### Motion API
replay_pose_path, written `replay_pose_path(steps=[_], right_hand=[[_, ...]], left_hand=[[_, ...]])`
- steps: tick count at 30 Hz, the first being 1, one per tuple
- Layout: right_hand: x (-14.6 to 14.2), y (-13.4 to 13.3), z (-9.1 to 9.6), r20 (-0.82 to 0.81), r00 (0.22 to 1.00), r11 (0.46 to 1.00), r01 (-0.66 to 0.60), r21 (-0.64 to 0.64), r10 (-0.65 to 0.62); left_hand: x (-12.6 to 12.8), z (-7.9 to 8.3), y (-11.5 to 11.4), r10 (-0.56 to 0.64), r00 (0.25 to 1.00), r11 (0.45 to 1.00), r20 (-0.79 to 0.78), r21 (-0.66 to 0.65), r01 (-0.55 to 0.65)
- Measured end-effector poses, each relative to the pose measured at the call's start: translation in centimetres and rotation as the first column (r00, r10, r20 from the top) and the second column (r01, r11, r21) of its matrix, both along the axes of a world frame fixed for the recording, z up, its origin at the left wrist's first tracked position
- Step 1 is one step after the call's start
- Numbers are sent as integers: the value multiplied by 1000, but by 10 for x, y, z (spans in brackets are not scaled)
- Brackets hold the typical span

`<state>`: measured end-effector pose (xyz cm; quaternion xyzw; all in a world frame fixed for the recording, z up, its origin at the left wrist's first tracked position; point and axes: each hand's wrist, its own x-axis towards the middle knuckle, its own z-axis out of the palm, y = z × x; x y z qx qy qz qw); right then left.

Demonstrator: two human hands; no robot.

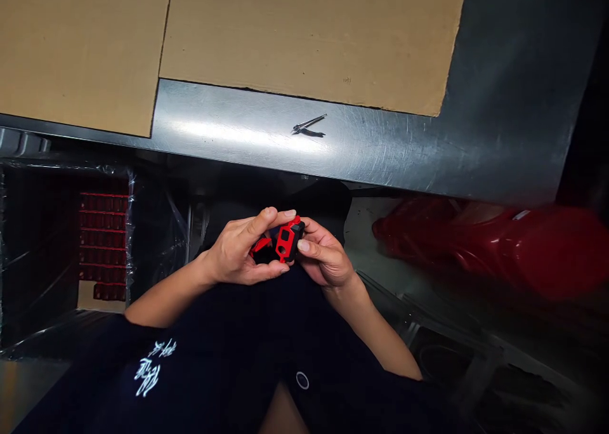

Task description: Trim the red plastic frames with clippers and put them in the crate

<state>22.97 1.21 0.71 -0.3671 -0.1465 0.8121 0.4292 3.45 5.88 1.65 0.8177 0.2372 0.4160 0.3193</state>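
Observation:
Above my lap, both hands are closed around a red and black plastic part (287,240) with openings in its red face. My left hand (242,247) grips the part's left side, its fingers at the upper and lower ends. A second red piece (261,246) shows inside the curl of that hand; whether it is separate I cannot tell. My right hand (324,253) pinches the black right side of the part, with the thumb on its face. Beyond my hands, a pair of small nippers (309,127) lies spread on the metal table (228,120).
Cardboard sheets (304,40) cover much of the table's far side. At left, a plastic-lined bin (130,199) contains rows of red parts (103,240). Large glossy red items (495,237), blurred, lie to the right below the table edge.

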Motion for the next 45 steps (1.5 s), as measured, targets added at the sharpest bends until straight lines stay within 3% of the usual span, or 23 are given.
replay_pose_path(steps=[6, 15, 21, 24, 26, 28, 29, 31, 33, 36, 39, 45], right_hand=[[1, 0, 3, 13, 1000, 1000, 3, 12, -3], [3, 1, 16, 101, 995, 999, 31, -31, -28], [1, 2, 23, 98, 995, 999, 28, -43, -24], [0, 2, 26, 173, 985, 1000, 20, -24, -16], [0, 1, 29, 281, 959, 998, 15, 55, -30], [2, 0, 33, 443, 892, 972, -13, 234, -95], [3, 0, 36, 525, 839, 937, -53, 347, -147], [6, 0, 41, 649, 717, 820, -194, 538, -256], [9, 1, 46, 722, 601, 695, -354, 626, -344], [9, 3, 52, 788, 437, 569, -546, 615, -434], [6, 5, 55, 815, 366, 532, -623, 573, -449], [-2, 5, 54, 816, 421, 616, -536, 577, -396]], left_hand=[[0, -6, -2, 20, 999, 1000, 32, -20, -19], [-2, -3, -4, 84, 994, 994, -64, -64, -88], [-3, -8, -7, 65, 997, 988, -46, -139, -71], [-3, -12, -9, 64, 997, 984, -45, -163, -71], [-5, -14, -9, 41, 999, 967, -20, -251, -44], [-6, -15, -9, -12, 1000, 890, 29, -455, 23], [-7, -14, -9, -39, 997, 811, 70, -581, 72], [-8, -13, -8, -63, 981, 587, 185, -788, 186], [-8, -11, -8, -46, 949, 366, 311, -879, 306], [-5, -7, -9, -15, 908, 150, 418, -897, 415], [-1, -5, -11, 42, 904, 72, 426, -903, 423], [6, 0, -11, 109, 920, 11, 377, -926, 378]])
